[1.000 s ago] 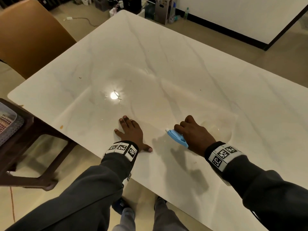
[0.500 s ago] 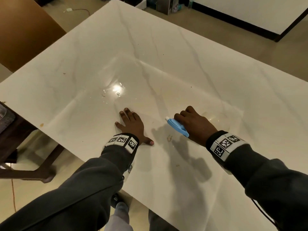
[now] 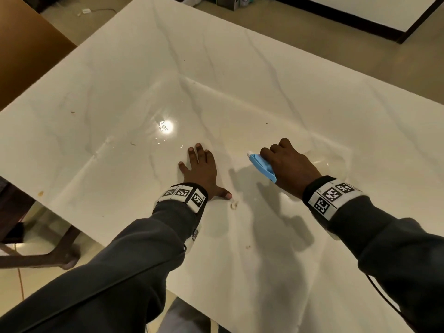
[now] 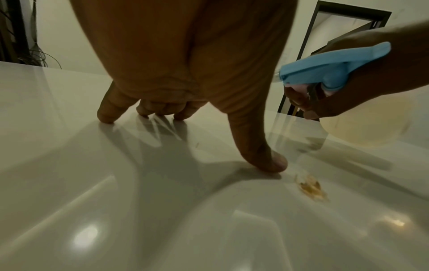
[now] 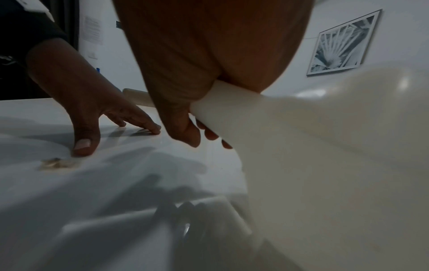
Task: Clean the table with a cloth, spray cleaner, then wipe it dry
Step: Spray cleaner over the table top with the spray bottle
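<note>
My left hand (image 3: 200,168) lies flat on the white marble table (image 3: 264,75), fingers spread and thumb out to the right. My right hand (image 3: 288,164) grips the neck of a spray bottle (image 3: 262,165) with a blue head whose nozzle points left. Its translucent body (image 5: 313,146) hangs low over the table. A small brownish stain (image 3: 233,205) sits just right of my left thumb, and shows as a stain (image 4: 311,188) in the left wrist view. Droplets (image 3: 163,127) glisten beyond my left hand. No cloth is in view.
A brown chair (image 3: 26,51) stands at the table's far left corner, and a dark wooden stool (image 3: 36,255) sits below the left edge. Small specks (image 3: 72,112) dot the left part of the tabletop. Boxes stand on the floor past the far end.
The head view has dipped and moved in over the table. Both hands stay almost where they were, the right one with the bottle a little farther from me.
</note>
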